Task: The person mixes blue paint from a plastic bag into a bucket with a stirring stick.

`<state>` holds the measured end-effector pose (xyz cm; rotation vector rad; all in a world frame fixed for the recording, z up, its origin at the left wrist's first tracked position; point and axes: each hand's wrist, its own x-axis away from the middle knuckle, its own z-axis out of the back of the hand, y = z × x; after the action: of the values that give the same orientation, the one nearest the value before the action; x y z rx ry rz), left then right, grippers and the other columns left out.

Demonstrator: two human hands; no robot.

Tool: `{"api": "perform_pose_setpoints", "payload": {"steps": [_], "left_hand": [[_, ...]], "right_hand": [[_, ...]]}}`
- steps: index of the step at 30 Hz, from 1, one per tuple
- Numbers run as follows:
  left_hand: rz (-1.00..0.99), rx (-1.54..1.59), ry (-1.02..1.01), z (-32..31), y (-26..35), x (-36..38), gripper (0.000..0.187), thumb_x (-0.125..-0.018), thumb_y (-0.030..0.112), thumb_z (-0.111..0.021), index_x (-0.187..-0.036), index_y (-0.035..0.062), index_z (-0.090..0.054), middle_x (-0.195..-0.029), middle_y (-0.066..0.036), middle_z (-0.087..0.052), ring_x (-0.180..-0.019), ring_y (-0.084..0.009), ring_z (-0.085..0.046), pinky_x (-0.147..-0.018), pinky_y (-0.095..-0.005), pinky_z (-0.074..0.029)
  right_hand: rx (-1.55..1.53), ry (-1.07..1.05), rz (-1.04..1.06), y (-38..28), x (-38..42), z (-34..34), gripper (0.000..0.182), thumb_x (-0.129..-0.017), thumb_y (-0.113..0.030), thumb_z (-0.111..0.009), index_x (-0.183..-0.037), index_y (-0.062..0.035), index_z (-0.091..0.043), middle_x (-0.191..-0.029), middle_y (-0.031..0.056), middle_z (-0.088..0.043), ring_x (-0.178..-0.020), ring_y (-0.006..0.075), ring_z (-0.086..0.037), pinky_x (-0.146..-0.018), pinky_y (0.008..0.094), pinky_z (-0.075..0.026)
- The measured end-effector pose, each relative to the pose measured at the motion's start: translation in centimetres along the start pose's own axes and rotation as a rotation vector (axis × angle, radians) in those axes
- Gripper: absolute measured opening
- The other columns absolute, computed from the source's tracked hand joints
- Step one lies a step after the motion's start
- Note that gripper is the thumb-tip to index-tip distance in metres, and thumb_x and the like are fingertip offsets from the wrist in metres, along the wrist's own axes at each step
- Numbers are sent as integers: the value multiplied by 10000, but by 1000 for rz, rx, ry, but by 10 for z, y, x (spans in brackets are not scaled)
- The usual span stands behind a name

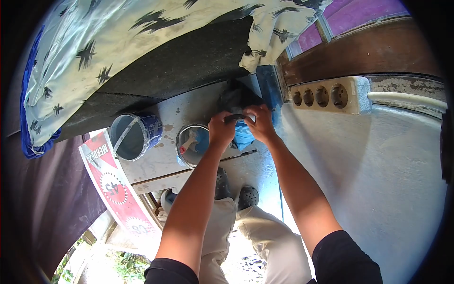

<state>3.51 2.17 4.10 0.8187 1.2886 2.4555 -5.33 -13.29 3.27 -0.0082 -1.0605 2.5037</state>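
Note:
My left hand (221, 128) is closed on one end of a short dark curved strip (234, 118), which spans towards my right hand (260, 122). The fingers of my right hand are pinched together at the strip's other end. I cannot tell what the strip belongs to. Just behind both hands lies a crumpled black bag or cloth (236, 94). Bright blue plastic (243, 136) shows beneath and between them. To the left of my left hand stands a round bucket (178, 142) with a red-and-white-handled brush (188, 143) inside.
A blue paint bucket (153, 130) with a pale handle stands further left. Patterned cloth (113, 42) hangs over a dark panel (179, 61). On the right wall sits a socket strip (331, 96) with a white cable (406, 99). A red-and-white banner (116, 184) hangs left.

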Motion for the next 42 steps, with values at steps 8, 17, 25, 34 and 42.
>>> {"api": "perform_pose_setpoints", "payload": {"steps": [8,17,25,34,42], "left_hand": [[-37,330,-165,-13,1,5,194,-957,141,-633,-1059,-18,-675,-843,-119,-676,-760,-190,-615,-723,-347,-487],[-313,-263,-191,-22,-15,12,239,-979,167,-615,-1170,34,-667,-948,-221,-702,-976,-416,-662,-848,-460,-526],[-492,-363,-240,-7,16,4,285,-897,85,-692,-1181,62,-696,-1020,-174,-662,-1061,-403,-617,-903,-459,-502],[-284,-64,-161,7,11,6,263,-913,86,-662,-1172,70,-619,-1010,-188,-701,-971,-404,-653,-897,-447,-487],[-27,157,-99,-15,-23,-22,554,-886,28,-682,-1367,64,-410,-989,-182,-707,-894,-275,-687,-804,-377,-525]], "right_hand": [[9,185,20,19,7,12,284,-874,-104,-737,-1152,-115,-681,-1123,96,-710,-1090,342,-606,-939,452,-454],[-196,191,-204,3,10,18,307,-879,-21,-694,-1181,-68,-672,-1139,146,-688,-1054,350,-647,-912,407,-496],[-74,150,167,3,10,13,328,-856,-19,-706,-1178,-78,-678,-1151,140,-676,-1073,340,-619,-973,415,-458],[11,-201,56,1,-2,22,219,-851,-180,-776,-1050,-101,-730,-1061,91,-686,-1032,311,-577,-914,385,-447],[-322,-254,-61,19,5,7,145,-909,-140,-588,-884,-29,-677,-990,136,-659,-914,282,-563,-852,380,-470]]}}
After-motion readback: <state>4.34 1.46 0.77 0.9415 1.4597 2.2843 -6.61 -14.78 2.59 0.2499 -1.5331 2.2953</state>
